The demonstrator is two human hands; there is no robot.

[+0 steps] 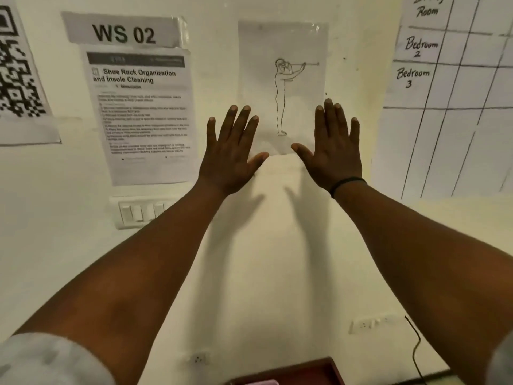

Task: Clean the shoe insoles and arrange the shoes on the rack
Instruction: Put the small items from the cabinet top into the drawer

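I held both arms straight out toward the wall [249, 245], my left hand [230, 151] and my right hand [333, 145] raised side by side with the fingers spread flat and straight, backs toward me, holding nothing. Whether the palms actually touched the paint I could not tell; the shadows below them suggested they sat close to it. Between and just above my hands hung the line drawing [283, 87] of a standing figure with arms stretched forward, and my pose matched it, so I judged this to be the opening calibration stance and not any cleaning yet. To the left was the instruction sheet [144, 112] headed "Shoe Rack Organization and Insole Cleaning", under a sign reading "WS 02" [123, 33], with a switch panel [138, 212] below it and a QR code [16, 70] further left. A hand-ruled chart [449, 93] listing bedrooms hung on the right. No shoes, insoles or rack were in sight; only the corner of a dark red tray [327, 370] showed at the bottom edge, its contents unclear. To do this step well, I reckoned I should keep both hands level, fingers fully splayed and inside the camera's view, arms steady, and my head pointed squarely at them. A black band [347, 183] circled my right wrist.
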